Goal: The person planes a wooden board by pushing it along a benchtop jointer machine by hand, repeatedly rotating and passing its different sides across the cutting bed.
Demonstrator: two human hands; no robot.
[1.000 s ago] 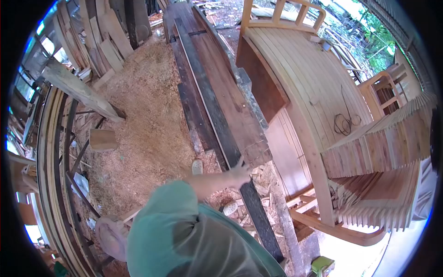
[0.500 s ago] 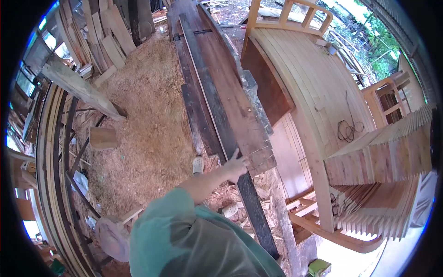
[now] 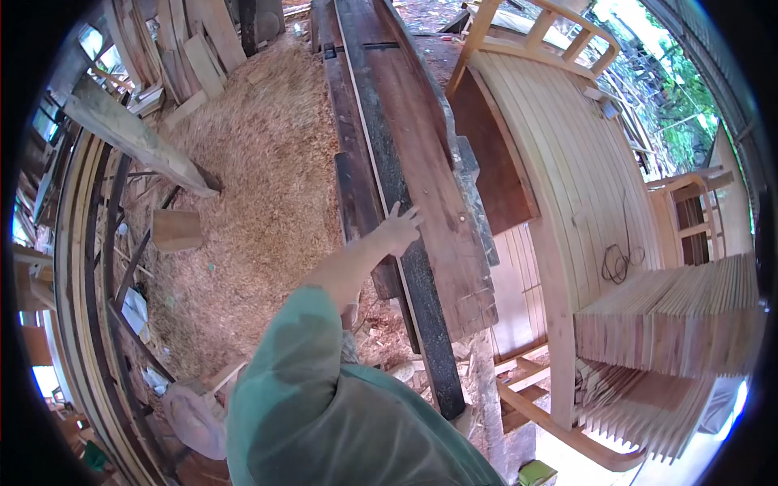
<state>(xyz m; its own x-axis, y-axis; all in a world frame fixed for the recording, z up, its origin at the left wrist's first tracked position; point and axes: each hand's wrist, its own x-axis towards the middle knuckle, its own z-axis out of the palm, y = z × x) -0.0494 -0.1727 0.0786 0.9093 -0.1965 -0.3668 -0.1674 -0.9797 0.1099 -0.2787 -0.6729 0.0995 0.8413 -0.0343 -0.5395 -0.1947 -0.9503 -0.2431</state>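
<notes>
The left hand (image 3: 399, 232) is open, fingers spread, on the dark plank (image 3: 425, 296); the right hand is out of view. The plank lies lengthwise along the left side of the worktop (image 3: 433, 182), its near end jutting past the worktop's near edge. To the right, a wire coil (image 3: 620, 263) lies on a slatted panel (image 3: 559, 154), near stacked slats (image 3: 664, 340).

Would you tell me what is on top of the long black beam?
One hand lies over the black beam; the surface beneath the palm is covered and can't be seen.
</notes>
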